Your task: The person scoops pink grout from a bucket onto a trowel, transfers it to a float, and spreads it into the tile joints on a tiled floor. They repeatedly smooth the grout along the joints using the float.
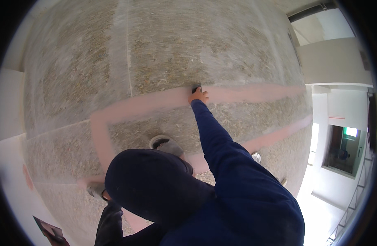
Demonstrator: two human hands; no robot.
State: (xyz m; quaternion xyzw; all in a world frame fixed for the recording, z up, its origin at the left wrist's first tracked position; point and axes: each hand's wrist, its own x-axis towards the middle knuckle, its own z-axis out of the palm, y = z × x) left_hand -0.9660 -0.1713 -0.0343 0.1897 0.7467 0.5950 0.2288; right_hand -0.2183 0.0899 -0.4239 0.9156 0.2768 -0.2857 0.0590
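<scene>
My right arm, in a blue sleeve, reaches forward over a rough grey-brown floor (168, 61). At its end my right hand (199, 96) is closed round a small dark block-like thing (195, 88), mostly covered by the fingers. Hand and dark thing are at the far edge of a smooth pink strip (151, 101). This strip runs across the floor on both sides of my hand and turns toward me at the left. Nowhere in the picture does my left hand show; my dark-clothed knee (151, 180) fills the lower middle.
One grey shoe (166, 144) is beside my knee, the other shoe (96, 190) further left by the pink band. A round shiny thing (256, 157) lies near my right sleeve. White walls (8, 98) stand at the left; an opening (342, 149) shows at the right.
</scene>
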